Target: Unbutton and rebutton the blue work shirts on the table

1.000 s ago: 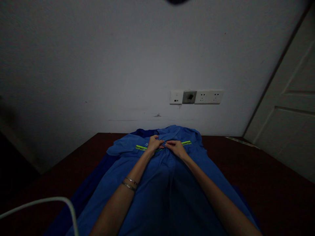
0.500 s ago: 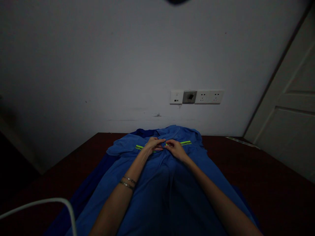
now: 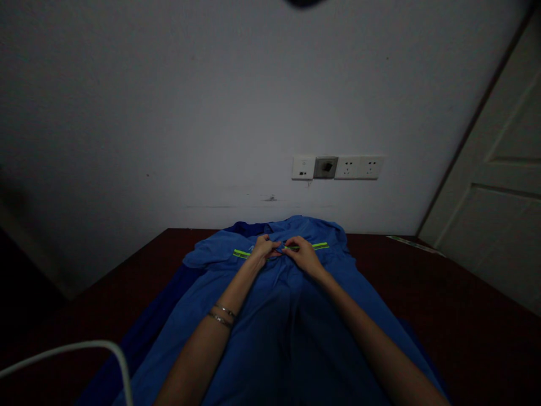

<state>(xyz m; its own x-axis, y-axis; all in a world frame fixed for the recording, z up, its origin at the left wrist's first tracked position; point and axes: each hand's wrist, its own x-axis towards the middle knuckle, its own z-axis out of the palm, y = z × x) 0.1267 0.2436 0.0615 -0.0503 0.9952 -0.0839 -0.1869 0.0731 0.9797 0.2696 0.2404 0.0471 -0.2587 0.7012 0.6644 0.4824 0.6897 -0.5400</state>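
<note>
A blue work jacket (image 3: 262,316) with yellow-green strips across its chest lies spread out before me. At the middle of its front, my left hand (image 3: 265,247) pinches the fabric edge between thumb and fingers. Close beside it on the right, my right hand (image 3: 303,254) grips the opposite edge of the same opening, its fingertips almost touching the left ones. Any button or fastener between the fingertips is too small and dark to make out. Two bracelets (image 3: 222,316) circle my left wrist.
Darker blue cloth (image 3: 147,316) lies under the jacket, on a dark red-brown table (image 3: 422,282). A white cable (image 3: 97,344) curves in at lower left. Behind the table is a wall with sockets (image 3: 359,167); a pale door (image 3: 499,192) stands at right.
My left fingers have closed in more tightly on the fabric and shifted slightly toward the right hand. The right hand stays at nearly the same spot, and the jacket lies as before.
</note>
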